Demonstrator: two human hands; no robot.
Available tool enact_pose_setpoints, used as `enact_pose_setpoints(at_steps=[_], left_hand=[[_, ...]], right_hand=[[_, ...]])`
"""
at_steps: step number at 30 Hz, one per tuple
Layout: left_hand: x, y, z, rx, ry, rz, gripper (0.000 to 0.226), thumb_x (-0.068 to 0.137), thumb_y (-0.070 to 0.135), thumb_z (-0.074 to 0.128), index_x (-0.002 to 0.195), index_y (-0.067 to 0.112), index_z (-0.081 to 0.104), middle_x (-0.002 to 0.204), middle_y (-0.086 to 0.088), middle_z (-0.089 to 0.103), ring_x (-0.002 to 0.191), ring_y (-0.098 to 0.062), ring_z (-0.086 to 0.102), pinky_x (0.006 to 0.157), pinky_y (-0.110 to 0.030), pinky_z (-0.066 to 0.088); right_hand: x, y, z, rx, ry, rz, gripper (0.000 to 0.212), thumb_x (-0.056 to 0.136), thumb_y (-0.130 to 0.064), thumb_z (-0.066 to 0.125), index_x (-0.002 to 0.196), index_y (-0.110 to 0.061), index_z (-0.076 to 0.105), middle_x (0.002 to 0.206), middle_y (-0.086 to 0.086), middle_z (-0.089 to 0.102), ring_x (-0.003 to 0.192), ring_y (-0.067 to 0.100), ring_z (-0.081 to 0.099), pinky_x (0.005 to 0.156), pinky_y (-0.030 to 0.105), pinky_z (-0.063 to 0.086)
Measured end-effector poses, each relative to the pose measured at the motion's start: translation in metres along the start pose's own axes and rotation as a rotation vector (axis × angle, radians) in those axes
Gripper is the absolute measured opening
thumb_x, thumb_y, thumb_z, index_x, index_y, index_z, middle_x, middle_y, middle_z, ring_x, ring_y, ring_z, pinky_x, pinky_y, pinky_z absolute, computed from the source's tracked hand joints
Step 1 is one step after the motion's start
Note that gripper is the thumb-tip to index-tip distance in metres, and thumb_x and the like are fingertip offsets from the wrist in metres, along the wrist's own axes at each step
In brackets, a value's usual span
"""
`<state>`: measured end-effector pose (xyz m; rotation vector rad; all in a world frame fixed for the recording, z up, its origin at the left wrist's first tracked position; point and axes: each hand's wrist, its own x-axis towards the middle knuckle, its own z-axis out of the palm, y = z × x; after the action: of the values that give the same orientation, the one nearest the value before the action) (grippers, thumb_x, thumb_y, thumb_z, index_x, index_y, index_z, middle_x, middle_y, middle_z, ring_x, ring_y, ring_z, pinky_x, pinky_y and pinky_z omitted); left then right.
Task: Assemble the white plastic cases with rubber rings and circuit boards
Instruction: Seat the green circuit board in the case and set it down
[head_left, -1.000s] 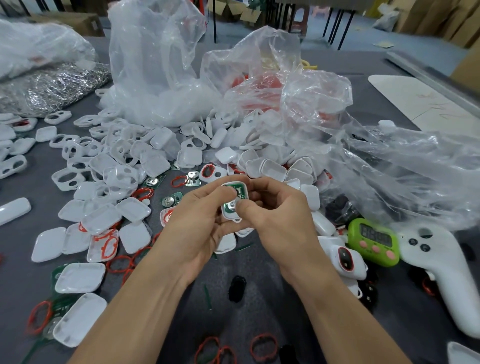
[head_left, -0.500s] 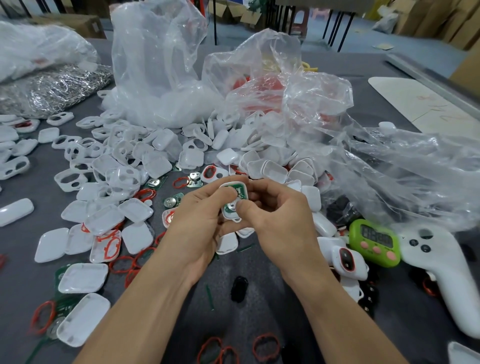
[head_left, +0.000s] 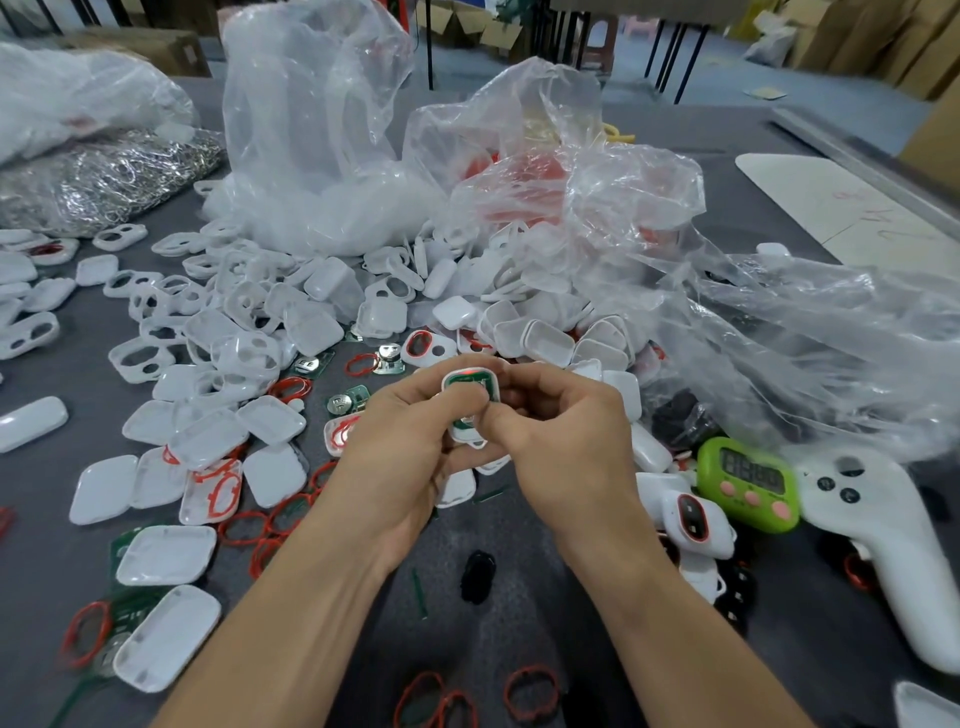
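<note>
Both hands hold one white case half (head_left: 470, 382) with a green circuit board in it, above the table's middle. My left hand (head_left: 400, 447) grips it from the left, thumb pressing on the board. My right hand (head_left: 561, 441) pinches its right side, thumb against the lower edge. A pile of white case halves (head_left: 291, 322) spreads behind and to the left. Loose red rubber rings (head_left: 244, 525) and green circuit boards (head_left: 348, 400) lie among them. An assembled case (head_left: 693, 522) with a red-rimmed window sits at the right.
Clear plastic bags (head_left: 571, 208) heap up behind the pile and to the right. A green timer (head_left: 748, 483) and a white controller (head_left: 883, 540) lie at the right. A bag of metal clips (head_left: 104, 176) is at far left. A black button pad (head_left: 477, 576) lies near my wrists.
Both hands keep hold of the case with the board. The left thumb has slid further over the board, covering more of it.
</note>
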<state>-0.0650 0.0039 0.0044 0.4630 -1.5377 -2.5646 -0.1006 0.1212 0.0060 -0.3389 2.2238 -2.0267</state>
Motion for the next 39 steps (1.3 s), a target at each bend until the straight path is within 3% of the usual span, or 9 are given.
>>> enact_pose_setpoints(at_steps=[3, 8, 11, 15, 22, 27, 31, 35, 39], left_hand=[[0.000, 0.000, -0.001, -0.011, 0.000, -0.008, 0.036, 0.093, -0.005, 0.056, 0.085, 0.017, 0.083, 0.091, -0.007, 0.078, 0.081, -0.015, 0.076, 0.058, -0.025, 0.060], [0.002, 0.001, -0.002, -0.045, 0.020, 0.001, 0.037, 0.094, -0.008, 0.054, 0.086, 0.015, 0.083, 0.094, -0.014, 0.078, 0.085, -0.022, 0.077, 0.064, -0.031, 0.062], [0.004, 0.005, -0.004, -0.090, 0.058, 0.000, 0.041, 0.095, -0.008, 0.052, 0.081, 0.015, 0.083, 0.097, -0.020, 0.078, 0.088, -0.028, 0.078, 0.067, -0.033, 0.064], [0.006, 0.010, -0.012, -0.124, 0.141, 0.008, 0.037, 0.096, -0.008, 0.052, 0.082, 0.011, 0.080, 0.092, -0.022, 0.077, 0.082, -0.028, 0.078, 0.061, -0.030, 0.062], [0.011, 0.013, -0.022, -0.133, 0.177, 0.005, 0.025, 0.096, -0.007, 0.051, 0.101, 0.004, 0.073, 0.097, -0.018, 0.078, 0.078, -0.024, 0.077, 0.061, -0.028, 0.062], [0.009, 0.015, -0.024, -0.156, 0.156, 0.001, 0.026, 0.094, -0.009, 0.049, 0.099, 0.003, 0.072, 0.100, -0.018, 0.078, 0.078, -0.023, 0.077, 0.060, -0.029, 0.061], [0.009, 0.016, -0.024, -0.149, 0.158, -0.001, 0.028, 0.094, -0.010, 0.047, 0.093, 0.004, 0.071, 0.096, -0.016, 0.079, 0.077, -0.021, 0.077, 0.057, -0.029, 0.061], [0.011, 0.016, -0.025, -0.142, 0.171, 0.000, 0.027, 0.093, -0.010, 0.048, 0.093, 0.005, 0.070, 0.094, -0.014, 0.079, 0.078, -0.020, 0.077, 0.057, -0.029, 0.061], [0.011, 0.015, -0.024, -0.132, 0.183, 0.003, 0.024, 0.093, -0.011, 0.050, 0.097, 0.003, 0.069, 0.094, -0.014, 0.078, 0.080, -0.021, 0.078, 0.059, -0.030, 0.061]], right_hand=[[0.001, 0.000, -0.001, -0.027, -0.028, -0.007, 0.033, 0.078, -0.009, 0.076, 0.087, -0.041, 0.078, 0.077, -0.009, 0.076, 0.073, 0.011, 0.071, 0.067, 0.021, 0.059], [0.004, -0.001, -0.008, -0.060, -0.058, 0.022, 0.024, 0.074, -0.022, 0.074, 0.096, -0.029, 0.079, 0.087, -0.010, 0.078, 0.083, 0.008, 0.074, 0.081, 0.033, 0.061], [0.009, -0.006, -0.022, -0.146, 0.043, -0.014, 0.021, 0.078, -0.021, 0.076, 0.097, -0.030, 0.078, 0.090, -0.017, 0.078, 0.086, 0.002, 0.074, 0.084, 0.034, 0.062], [0.017, -0.018, -0.049, -0.480, 0.256, -0.110, 0.021, 0.083, -0.015, 0.072, 0.091, -0.033, 0.080, 0.081, -0.025, 0.075, 0.079, -0.007, 0.070, 0.082, 0.023, 0.058], [0.043, -0.031, -0.051, -1.025, -0.047, -0.035, 0.047, 0.079, 0.000, 0.067, 0.111, -0.033, 0.078, 0.117, -0.009, 0.075, 0.110, 0.012, 0.065, 0.089, 0.016, 0.040], [0.048, -0.022, -0.037, -1.044, -0.123, -0.122, 0.029, 0.085, -0.023, 0.073, 0.112, -0.033, 0.078, 0.108, -0.003, 0.076, 0.106, 0.018, 0.066, 0.093, 0.029, 0.051], [0.053, -0.016, -0.027, -1.178, -0.136, -0.212, 0.023, 0.082, -0.030, 0.078, 0.105, -0.029, 0.077, 0.102, -0.001, 0.073, 0.101, 0.020, 0.059, 0.078, 0.027, 0.038], [0.050, -0.016, -0.034, -0.996, -0.061, -0.187, 0.017, 0.080, -0.039, 0.085, 0.081, -0.028, 0.072, 0.081, -0.012, 0.068, 0.080, 0.008, 0.061, 0.067, 0.026, 0.044], [0.037, -0.015, -0.039, -0.467, 0.015, -0.192, 0.021, 0.080, -0.017, 0.085, 0.072, -0.024, 0.067, 0.067, -0.013, 0.068, 0.059, 0.000, 0.061, 0.057, 0.011, 0.046]])
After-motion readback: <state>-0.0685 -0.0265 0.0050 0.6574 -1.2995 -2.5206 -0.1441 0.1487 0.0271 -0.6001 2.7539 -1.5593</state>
